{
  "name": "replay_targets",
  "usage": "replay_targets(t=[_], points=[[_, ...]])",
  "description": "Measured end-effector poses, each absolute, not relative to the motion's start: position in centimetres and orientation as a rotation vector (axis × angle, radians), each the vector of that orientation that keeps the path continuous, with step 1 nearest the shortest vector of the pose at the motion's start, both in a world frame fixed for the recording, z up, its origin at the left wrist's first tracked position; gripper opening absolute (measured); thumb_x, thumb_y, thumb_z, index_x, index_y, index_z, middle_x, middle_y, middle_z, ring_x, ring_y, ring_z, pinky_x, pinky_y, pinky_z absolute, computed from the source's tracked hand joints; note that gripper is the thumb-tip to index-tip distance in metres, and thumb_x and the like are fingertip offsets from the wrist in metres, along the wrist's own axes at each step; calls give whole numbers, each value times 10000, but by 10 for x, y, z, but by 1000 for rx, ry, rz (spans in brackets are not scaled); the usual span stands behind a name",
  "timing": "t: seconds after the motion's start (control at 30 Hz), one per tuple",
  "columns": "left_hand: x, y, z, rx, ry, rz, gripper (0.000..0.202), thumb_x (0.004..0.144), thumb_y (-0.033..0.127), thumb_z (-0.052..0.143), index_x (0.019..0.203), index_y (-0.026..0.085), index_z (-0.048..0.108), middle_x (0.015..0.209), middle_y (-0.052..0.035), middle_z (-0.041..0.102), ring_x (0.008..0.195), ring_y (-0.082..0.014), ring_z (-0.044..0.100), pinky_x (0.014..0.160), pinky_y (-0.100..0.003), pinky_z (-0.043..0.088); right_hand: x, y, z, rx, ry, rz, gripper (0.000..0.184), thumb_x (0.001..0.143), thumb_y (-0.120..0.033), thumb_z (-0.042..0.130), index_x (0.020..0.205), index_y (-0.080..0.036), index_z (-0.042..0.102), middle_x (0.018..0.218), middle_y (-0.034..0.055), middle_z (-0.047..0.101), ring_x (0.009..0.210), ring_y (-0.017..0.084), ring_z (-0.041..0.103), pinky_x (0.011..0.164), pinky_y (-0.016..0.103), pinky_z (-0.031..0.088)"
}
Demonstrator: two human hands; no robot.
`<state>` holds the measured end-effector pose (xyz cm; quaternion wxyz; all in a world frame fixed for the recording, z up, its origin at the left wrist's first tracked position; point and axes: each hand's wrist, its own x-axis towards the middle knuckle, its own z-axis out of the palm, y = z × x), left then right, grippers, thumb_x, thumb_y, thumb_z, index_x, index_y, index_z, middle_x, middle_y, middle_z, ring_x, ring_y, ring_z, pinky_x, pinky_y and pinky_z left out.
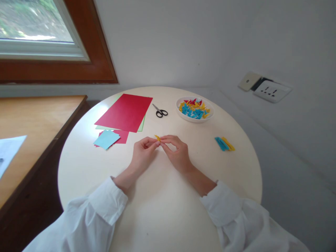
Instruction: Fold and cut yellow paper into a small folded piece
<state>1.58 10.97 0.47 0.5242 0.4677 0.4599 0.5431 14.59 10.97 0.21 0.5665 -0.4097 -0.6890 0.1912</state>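
Note:
Between my fingertips, over the middle of the round table, is a small yellow folded paper piece (pixel 158 138). My left hand (pixel 145 148) pinches it from the left, thumb and forefinger together. From the other side my right hand (pixel 176 149) holds it in a like pinch, the two hands nearly touching. Much of the piece is hidden by the fingers, so its full shape does not show. Past the hands, to the right, a white dish (pixel 195 120) holds many small folded paper shapes (pixel 193 109) in blue, yellow and red.
Black-handled scissors (pixel 161 112) lie beyond my hands. Red sheets (pixel 126 110) over green ones lie at the back left, with small light-blue squares (pixel 107 139) in front. Blue and yellow folded strips (pixel 224 143) rest on the round table (pixel 162 210) at right. A wall stands behind.

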Motion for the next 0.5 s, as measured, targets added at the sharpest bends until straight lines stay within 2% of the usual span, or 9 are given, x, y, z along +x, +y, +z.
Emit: replay_targets(t=[0.5], points=[[16, 110, 3, 1154, 1107, 1361, 178, 629, 298, 699, 717, 145, 691, 770, -61, 694, 738, -173, 612, 729, -295, 452, 145, 109, 5, -959, -1644, 394, 119, 750, -138, 560, 744, -235, 629, 822, 32, 688, 828, 169, 625, 771, 349, 513]])
